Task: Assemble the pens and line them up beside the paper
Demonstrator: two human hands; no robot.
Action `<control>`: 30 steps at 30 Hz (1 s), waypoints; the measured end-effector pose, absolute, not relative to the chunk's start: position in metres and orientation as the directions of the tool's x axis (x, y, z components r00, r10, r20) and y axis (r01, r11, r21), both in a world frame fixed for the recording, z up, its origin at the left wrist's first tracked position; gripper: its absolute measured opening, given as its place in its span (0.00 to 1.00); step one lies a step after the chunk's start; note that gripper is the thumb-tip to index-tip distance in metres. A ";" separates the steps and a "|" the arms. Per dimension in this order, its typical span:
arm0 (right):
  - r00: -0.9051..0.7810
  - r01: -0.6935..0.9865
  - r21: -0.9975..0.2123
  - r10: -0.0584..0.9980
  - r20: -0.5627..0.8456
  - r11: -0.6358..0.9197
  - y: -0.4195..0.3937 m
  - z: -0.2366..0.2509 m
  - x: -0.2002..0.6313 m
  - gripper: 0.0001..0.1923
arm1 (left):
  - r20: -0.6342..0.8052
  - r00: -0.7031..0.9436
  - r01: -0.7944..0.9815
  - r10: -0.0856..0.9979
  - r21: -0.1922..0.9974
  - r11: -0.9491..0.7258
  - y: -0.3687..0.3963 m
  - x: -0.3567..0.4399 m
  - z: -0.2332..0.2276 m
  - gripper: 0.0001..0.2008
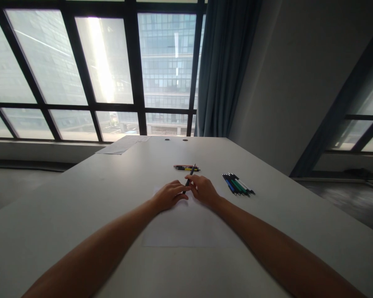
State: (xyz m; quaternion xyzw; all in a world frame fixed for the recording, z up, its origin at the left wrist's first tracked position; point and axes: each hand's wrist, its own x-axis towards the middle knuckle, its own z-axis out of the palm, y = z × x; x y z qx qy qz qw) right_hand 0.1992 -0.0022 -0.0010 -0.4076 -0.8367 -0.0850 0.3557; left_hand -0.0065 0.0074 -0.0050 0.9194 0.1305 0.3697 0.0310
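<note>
Both my hands meet at the middle of a white table (pixel 81 198), over a sheet of white paper (pixel 186 231). My left hand (pixel 169 195) and my right hand (pixel 203 189) grip one dark pen (pixel 190 174) together; its upper end sticks out tilted away from me. Just beyond the hands lie a few pens (pixel 186 167), red, yellow and black. To the right of my right hand lies a bunch of several pens (pixel 238 184) with blue, green and black barrels.
Sheets of paper (pixel 122 145) lie at the table's far left edge, near two round cable holes (pixel 176 140). Large windows (pixel 105 66) and a blue-grey curtain (pixel 224 66) stand behind the table. A grey wall is on the right.
</note>
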 end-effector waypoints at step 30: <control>-0.496 0.676 -0.062 0.515 0.699 0.735 -0.002 0.003 0.201 0.14 | 0.596 0.734 0.301 0.326 0.145 -0.943 0.002 -0.007 0.000 0.19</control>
